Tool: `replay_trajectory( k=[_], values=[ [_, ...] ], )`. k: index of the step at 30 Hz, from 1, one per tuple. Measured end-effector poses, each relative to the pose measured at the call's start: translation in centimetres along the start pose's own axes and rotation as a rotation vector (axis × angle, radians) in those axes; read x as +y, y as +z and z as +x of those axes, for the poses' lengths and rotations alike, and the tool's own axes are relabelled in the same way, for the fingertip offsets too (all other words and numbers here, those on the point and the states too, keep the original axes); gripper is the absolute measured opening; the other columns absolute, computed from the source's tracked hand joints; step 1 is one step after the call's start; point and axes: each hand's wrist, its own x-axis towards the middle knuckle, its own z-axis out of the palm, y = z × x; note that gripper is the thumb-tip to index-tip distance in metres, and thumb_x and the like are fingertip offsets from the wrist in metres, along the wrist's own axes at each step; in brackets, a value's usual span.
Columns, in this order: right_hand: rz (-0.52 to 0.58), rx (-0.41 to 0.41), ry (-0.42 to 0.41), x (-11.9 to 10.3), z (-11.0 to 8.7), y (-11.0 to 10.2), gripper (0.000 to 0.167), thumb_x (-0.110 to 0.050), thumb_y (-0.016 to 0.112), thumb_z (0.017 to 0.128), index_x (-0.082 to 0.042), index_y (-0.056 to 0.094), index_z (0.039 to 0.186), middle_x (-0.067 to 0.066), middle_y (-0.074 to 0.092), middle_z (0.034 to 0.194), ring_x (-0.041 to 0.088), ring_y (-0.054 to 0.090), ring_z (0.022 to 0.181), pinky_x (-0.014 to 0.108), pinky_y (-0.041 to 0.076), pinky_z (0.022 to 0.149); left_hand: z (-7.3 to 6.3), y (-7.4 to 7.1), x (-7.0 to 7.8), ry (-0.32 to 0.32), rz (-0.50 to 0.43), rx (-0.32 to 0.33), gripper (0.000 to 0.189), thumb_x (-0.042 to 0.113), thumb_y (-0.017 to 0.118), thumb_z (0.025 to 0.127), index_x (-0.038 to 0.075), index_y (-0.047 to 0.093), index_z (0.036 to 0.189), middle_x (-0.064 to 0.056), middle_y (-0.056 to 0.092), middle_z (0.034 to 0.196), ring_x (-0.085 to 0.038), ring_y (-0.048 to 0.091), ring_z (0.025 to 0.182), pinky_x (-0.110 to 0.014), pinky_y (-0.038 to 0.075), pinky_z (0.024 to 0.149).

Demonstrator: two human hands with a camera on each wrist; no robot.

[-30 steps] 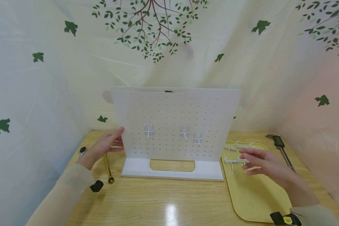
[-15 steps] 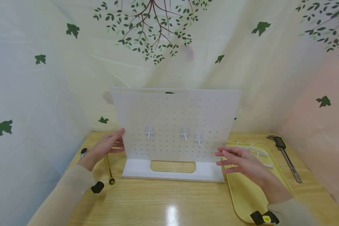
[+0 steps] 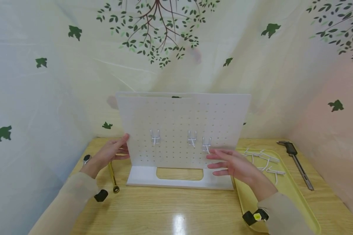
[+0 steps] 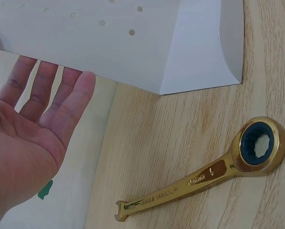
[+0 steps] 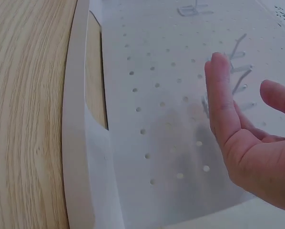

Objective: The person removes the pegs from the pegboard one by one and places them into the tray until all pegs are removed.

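A white pegboard (image 3: pixel 170 114) stands upright on its base, bearing three wire hooks: a left hook (image 3: pixel 155 137), a middle hook (image 3: pixel 192 139) and a right hook (image 3: pixel 206 145). My left hand (image 3: pixel 110 151) grips the board's left edge, thumb in front and fingers behind, as the left wrist view also shows. Before the board is my right hand (image 3: pixel 233 164), its fingers extended and its fingertips right beside the right hook's lower end. In the right wrist view, the right hand (image 5: pixel 252 152) partly covers that hook, with thumb and fingers apart.
To the right, a yellow tray (image 3: pixel 253 199) holds several loose white wire hooks (image 3: pixel 267 158). A caliper (image 3: pixel 297 163) lies beyond the tray. Left of the base lies a gold ratchet wrench (image 4: pixel 176 188). A patterned curtain (image 3: pixel 176 75) hangs behind the wooden table (image 3: pixel 153 209).
My right hand has moved left from over the tray to the front of the pegboard by the right hook. My left hand has kept its grip on the edge.
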Motion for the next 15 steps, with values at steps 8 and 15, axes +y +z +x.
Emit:
replay_trajectory(
  k=[8,15],
  values=[
    [0.081,0.003,0.052,0.2,1.8,0.8,0.047,-0.026,0.055,0.107,0.005,0.046,0.141,0.02,0.061,0.135,0.03,0.071,0.104,0.043,0.06,0.087,0.0,0.0,-0.1,0.013,0.004,-0.006,0.078,0.066,0.048,0.098,-0.002,0.062,0.131,-0.019,0.065,0.123,-0.031,0.066,0.109,-0.039,0.059,0.09],
    [0.122,0.003,0.07,0.0,2.6,1.1,0.043,-0.021,0.055,0.107,0.005,0.049,0.14,0.012,0.068,0.121,0.019,0.072,0.088,0.031,0.062,0.076,0.0,0.0,0.1,0.01,0.005,-0.003,0.078,0.066,0.048,0.098,-0.004,0.063,0.13,-0.019,0.065,0.123,-0.03,0.067,0.108,-0.039,0.059,0.09]
  ],
)
